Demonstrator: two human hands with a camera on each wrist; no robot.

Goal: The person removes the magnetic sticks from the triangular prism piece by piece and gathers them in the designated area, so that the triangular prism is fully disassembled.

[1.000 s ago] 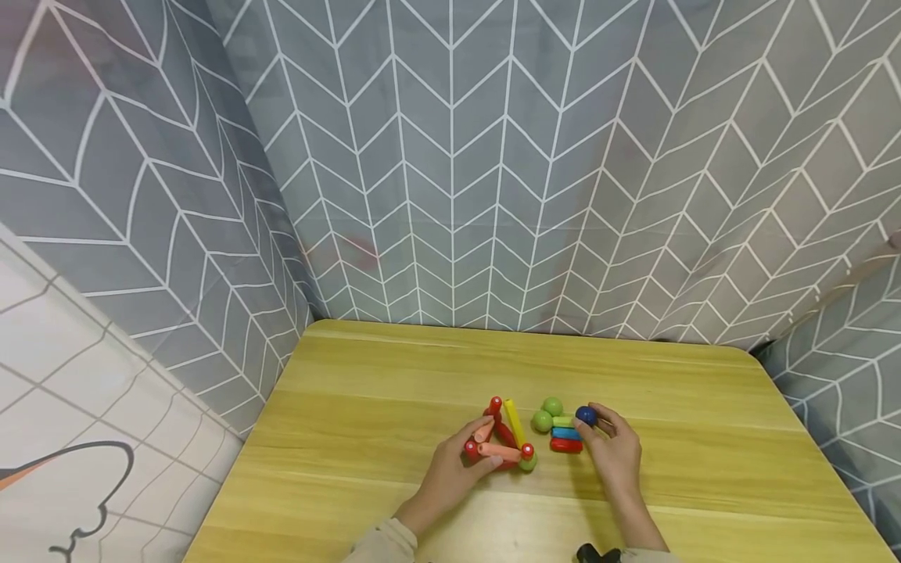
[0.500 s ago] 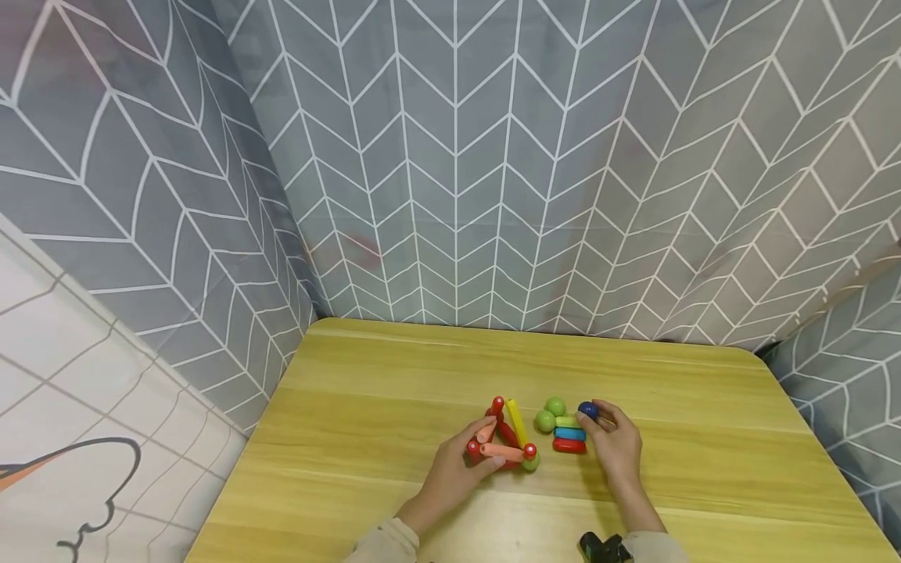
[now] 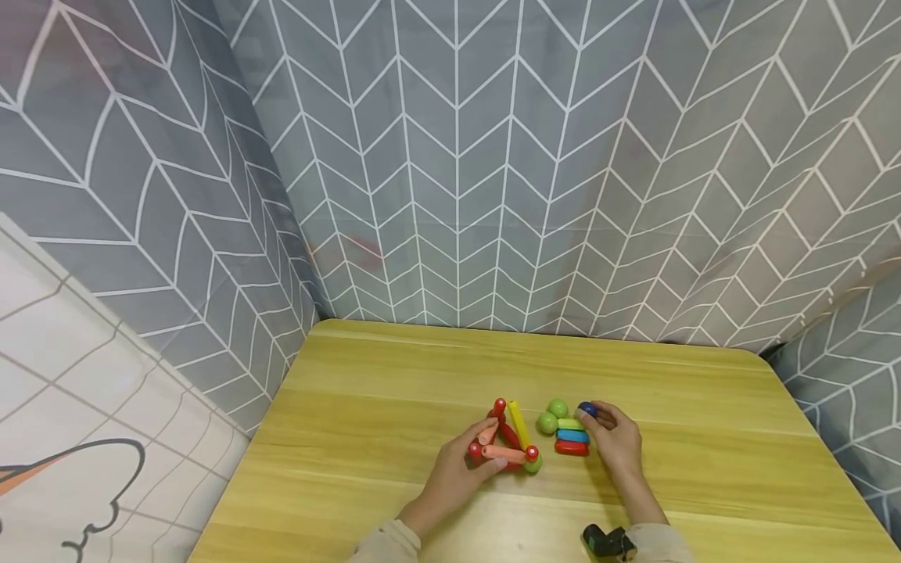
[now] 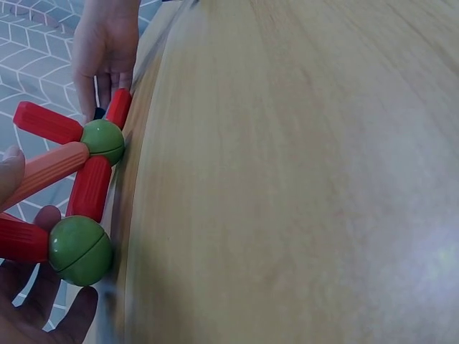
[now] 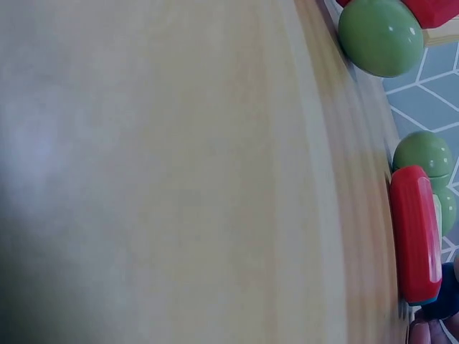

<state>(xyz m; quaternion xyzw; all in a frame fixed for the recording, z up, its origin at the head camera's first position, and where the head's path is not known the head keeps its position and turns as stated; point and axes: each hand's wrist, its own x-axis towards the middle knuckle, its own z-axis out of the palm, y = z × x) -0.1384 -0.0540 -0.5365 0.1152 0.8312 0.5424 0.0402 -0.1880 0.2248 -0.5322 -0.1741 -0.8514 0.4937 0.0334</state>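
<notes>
My left hand point(image 3: 450, 473) grips a frame of toy magnetic rods and balls, its thumb along a salmon rod point(image 3: 504, 453). Red rods stand up at the frame's corners, and green balls point(image 4: 80, 249) sit below them in the left wrist view. A yellow rod point(image 3: 518, 424) slants along the frame's right side. To the right, my right hand point(image 3: 619, 444) pinches a dark blue ball point(image 3: 587, 407), partly covered by the fingers. Beside it lie a light green rod point(image 3: 571, 424), a blue rod point(image 3: 572, 435) and a red rod point(image 3: 572, 449) in a row.
Two loose green balls point(image 3: 552, 416) touch the left end of the row of rods. A black device point(image 3: 607, 541) is at the right wrist. The wooden table point(image 3: 394, 375) meets a grey patterned curtain point(image 3: 457, 195) at the back.
The head view has shifted a little, so everything appears slightly farther right. The blue ball shows less now behind the right fingers. My left hand keeps its hold on the frame.
</notes>
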